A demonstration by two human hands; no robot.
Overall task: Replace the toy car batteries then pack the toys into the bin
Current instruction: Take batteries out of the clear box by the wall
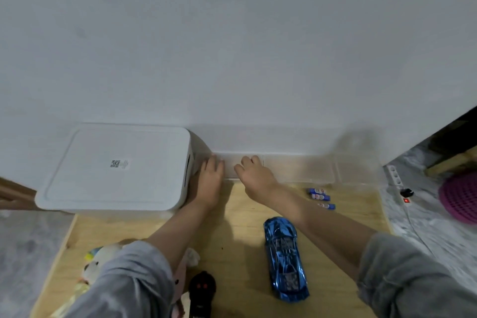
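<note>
White bin (113, 170) lid bears a QR sticker (119, 164), print unreadable. Left hand (210, 183) beside it, fingers straight. Right hand (254, 175) further right, fingers curled on a clear lid (296, 169).

Dim, flat indoor light with a cool grey cast. Soft shadows fall beneath the forearms. Wide-angle bending curves the edges; slight blur throughout.

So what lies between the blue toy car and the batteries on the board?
In the head view, the right forearm crosses above that stretch, running from the sleeve toward the right hand. Beneath it only bare wooden board shows between the blue toy car and the batteries.
</note>
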